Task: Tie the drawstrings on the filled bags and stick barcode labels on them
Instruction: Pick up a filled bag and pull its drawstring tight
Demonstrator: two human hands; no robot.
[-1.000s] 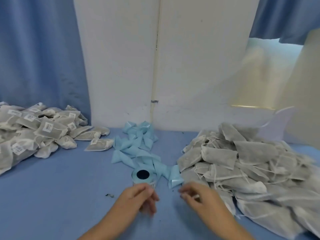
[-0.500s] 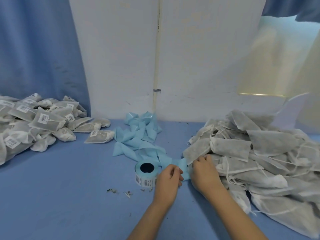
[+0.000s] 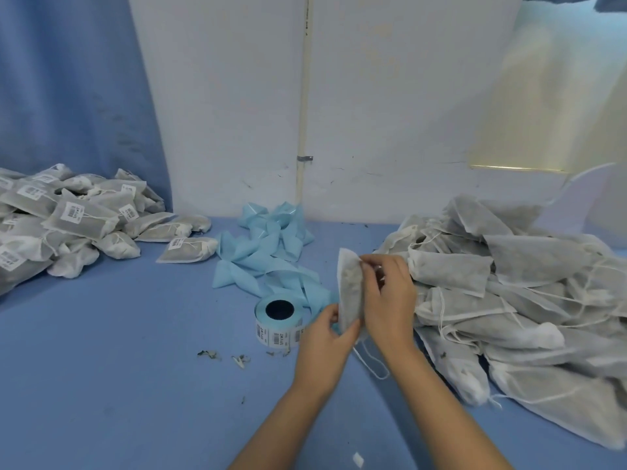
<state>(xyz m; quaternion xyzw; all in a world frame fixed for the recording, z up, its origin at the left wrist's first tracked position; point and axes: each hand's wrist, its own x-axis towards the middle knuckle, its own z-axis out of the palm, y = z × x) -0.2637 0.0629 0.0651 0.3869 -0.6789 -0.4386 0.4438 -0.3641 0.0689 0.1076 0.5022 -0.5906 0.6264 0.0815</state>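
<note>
Apparently left hand (image 3: 323, 339), right hand (image 3: 388, 301) hold bag (image 3: 349, 288)

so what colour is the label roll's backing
Light blue; the label roll shows best in the head view.

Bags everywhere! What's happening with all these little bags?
A person holds one filled bag upright in both hands above the blue table: the left hand grips its lower end, the right hand pinches the top. A drawstring loop hangs below. The label roll stands beside the left hand. Unlabelled bags are heaped on the right; labelled bags lie on the left.
</note>
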